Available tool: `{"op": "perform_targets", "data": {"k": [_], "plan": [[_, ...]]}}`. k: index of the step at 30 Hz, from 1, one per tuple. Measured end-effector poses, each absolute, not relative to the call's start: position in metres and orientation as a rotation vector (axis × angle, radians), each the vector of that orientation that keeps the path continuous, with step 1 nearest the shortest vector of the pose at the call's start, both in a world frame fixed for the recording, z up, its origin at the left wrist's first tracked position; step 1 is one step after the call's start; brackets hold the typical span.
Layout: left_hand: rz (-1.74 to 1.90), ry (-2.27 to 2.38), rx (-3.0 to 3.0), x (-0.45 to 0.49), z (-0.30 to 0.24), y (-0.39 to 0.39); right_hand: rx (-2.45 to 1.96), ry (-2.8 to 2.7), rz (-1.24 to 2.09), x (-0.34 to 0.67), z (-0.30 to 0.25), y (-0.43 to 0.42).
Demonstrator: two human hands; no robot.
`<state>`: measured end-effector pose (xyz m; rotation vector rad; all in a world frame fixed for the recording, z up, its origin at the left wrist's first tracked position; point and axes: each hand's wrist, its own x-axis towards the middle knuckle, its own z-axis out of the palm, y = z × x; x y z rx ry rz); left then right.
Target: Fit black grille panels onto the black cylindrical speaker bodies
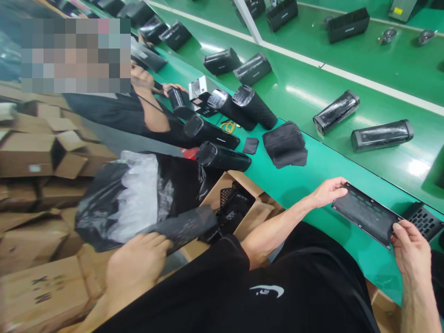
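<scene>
My left hand (331,190) grips the far left end of a black speaker grille (367,215), thumb on top. The right-hand end is held in the closed fingers of my right hand (411,240). The grille is tilted above the green table; its framed side, lined with dark mesh, faces me, and rows of slots show faintly through. Just beyond my right hand lies another black perforated grille (421,219), partly hidden. A pile of black cloth pieces (286,144) lies to the left of my hands, with a smaller black stack (250,145) beside it.
Black cylindrical speakers (336,111) lie on the green conveyor (381,60) behind the table edge; several others stand on the table at left. An open carton (243,222) holds black parts. A co-worker's hand (138,259) holds a dark grille at left; another person works beyond, near stacked cartons (27,152).
</scene>
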<state>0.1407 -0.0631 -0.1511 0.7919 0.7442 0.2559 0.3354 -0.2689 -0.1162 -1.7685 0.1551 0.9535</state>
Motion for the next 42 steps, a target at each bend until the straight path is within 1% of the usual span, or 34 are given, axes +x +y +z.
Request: {"op": "perform_targets", "data": {"k": [23,36,42], "plan": [[0.255,0.743,0.79,0.143,-0.157,-0.066,-1.828,0.088,0.911,0.337,-0.123,-0.269],[0.307,0.754,0.596,0.148,-0.166,-0.067,-1.726,0.126,0.884,0.337,-0.121,-0.271],[0.328,0.734,0.643,0.147,-0.168,-0.064,-1.723,0.156,0.839,0.336,-0.115,-0.268]]}}
